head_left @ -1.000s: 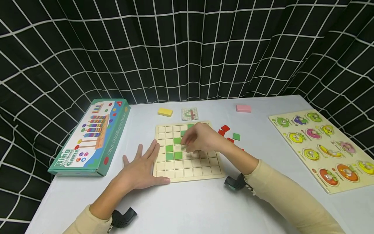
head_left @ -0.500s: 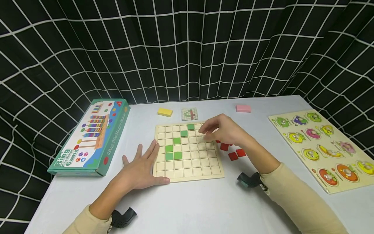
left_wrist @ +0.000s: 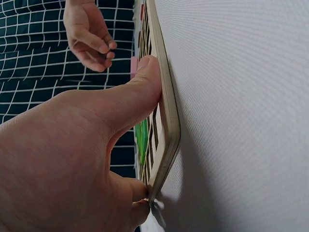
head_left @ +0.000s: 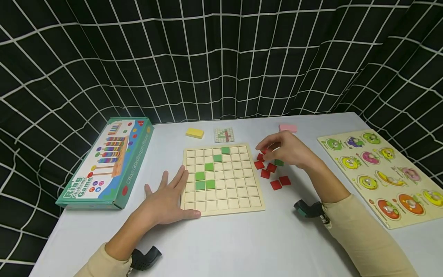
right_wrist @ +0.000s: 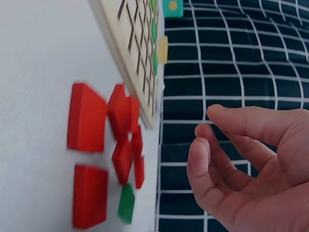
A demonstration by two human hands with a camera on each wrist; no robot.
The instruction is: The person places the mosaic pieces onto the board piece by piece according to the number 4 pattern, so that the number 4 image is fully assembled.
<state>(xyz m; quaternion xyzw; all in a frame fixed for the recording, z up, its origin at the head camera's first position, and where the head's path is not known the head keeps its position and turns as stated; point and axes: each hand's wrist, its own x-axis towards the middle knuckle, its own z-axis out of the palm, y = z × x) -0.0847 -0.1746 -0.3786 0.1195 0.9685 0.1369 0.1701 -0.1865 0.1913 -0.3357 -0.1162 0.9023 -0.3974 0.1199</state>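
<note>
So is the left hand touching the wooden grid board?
Touching. In the left wrist view the left hand has its thumb pressed against the edge of the wooden grid board; the head view shows its fingers at the board's left side.

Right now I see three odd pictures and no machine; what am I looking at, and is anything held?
There is no machine: a person works with bare hands. The wide picture is from a head camera; the other two are from wrist cameras. On the white table lie a grid board with green tiles, loose red tiles, a game box and a fruit puzzle. The left hand rests flat, touching the board's edge. The right hand, fingers curled, hovers over the red tiles and holds nothing.
</note>
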